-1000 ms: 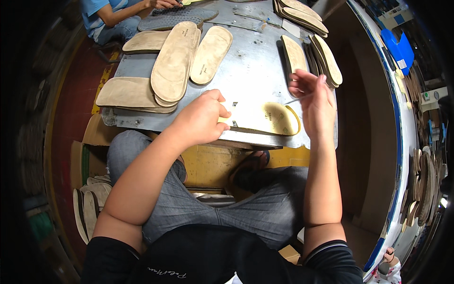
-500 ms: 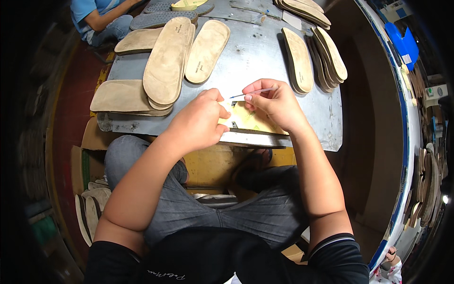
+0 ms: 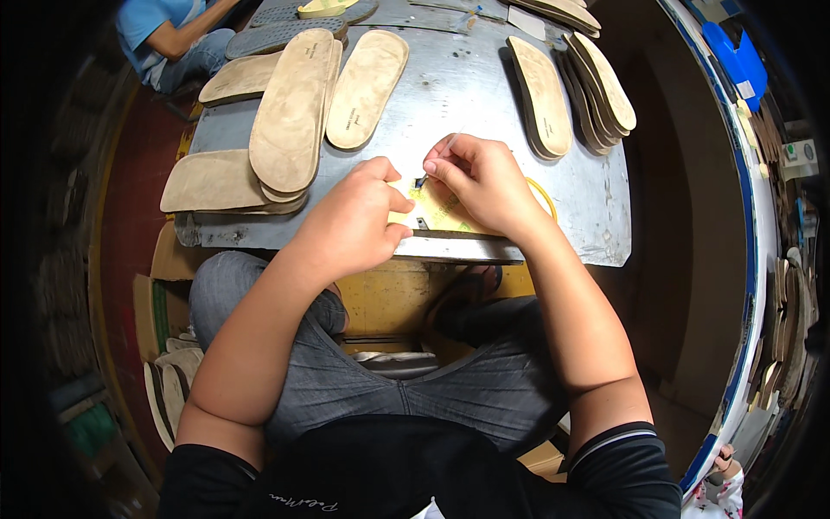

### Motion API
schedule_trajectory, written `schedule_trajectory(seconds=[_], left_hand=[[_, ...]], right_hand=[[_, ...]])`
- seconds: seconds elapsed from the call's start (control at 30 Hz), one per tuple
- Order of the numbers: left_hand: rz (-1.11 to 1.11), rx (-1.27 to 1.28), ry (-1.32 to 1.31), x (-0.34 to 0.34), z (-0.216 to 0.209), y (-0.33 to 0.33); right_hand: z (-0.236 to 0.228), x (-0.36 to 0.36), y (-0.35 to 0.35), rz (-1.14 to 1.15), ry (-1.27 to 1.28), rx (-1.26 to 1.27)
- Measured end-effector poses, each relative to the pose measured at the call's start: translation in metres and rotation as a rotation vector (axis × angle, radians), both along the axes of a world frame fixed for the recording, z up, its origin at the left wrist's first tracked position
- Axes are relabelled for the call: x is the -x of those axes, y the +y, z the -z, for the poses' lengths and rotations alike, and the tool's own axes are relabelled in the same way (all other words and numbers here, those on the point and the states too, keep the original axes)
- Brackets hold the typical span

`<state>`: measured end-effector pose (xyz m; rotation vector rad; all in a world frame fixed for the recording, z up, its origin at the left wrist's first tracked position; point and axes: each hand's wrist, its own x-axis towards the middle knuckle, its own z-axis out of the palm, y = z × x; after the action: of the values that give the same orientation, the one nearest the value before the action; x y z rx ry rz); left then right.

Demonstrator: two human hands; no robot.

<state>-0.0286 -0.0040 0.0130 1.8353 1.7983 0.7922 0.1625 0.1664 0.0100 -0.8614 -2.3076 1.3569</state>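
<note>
I read the controlling relation at the centre of the frame. A flat, pale-yellow, sole-shaped template lies at the near edge of the grey, metal-looking tabletop. Its long axis runs roughly left to right across the frame. The left end passes beneath my left hand; the rounded right end, with a yellow rim, shows just beyond my right wrist.

Right hand: my right hand is closed in a fingertip pinch on a thin, clear, pen-like stick with a dark blue tip. The stick slants from upper right to lower left, its tip at the small, dark-edged upper slot. I judge this hand the nearer to that slot, which lies just to its left. The matching lower slot lies nearer the frame's bottom, apart from the tip.

Left hand: curled, fingertips down on the template. I cannot tell whether it grips from below.

Clearances: long beige, suede-like insoles lie stacked at upper left; similar beige insoles stand at upper right, apart from both hands.
</note>
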Motion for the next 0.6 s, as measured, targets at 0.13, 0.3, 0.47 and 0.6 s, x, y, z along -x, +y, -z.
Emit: schedule_trajectory(seconds=[0.13,0.3,0.47,0.6], left_hand=[[-0.001,0.014,-0.001,0.001,-0.001,-0.001],[0.011,0.012,-0.003,0.001,-0.003,0.0],[0.018,0.019,0.019,0.001,-0.002,0.0],[0.011,0.016,0.018,0.002,-0.001,-0.001]], right_hand=[[-0.001,0.006,-0.001,-0.047,0.01,0.003],[0.006,0.007,0.002,-0.078,0.009,0.005],[0.015,0.01,0.001,0.048,0.012,-0.027],[0.011,0.009,-0.001,0.059,-0.003,-0.015]])
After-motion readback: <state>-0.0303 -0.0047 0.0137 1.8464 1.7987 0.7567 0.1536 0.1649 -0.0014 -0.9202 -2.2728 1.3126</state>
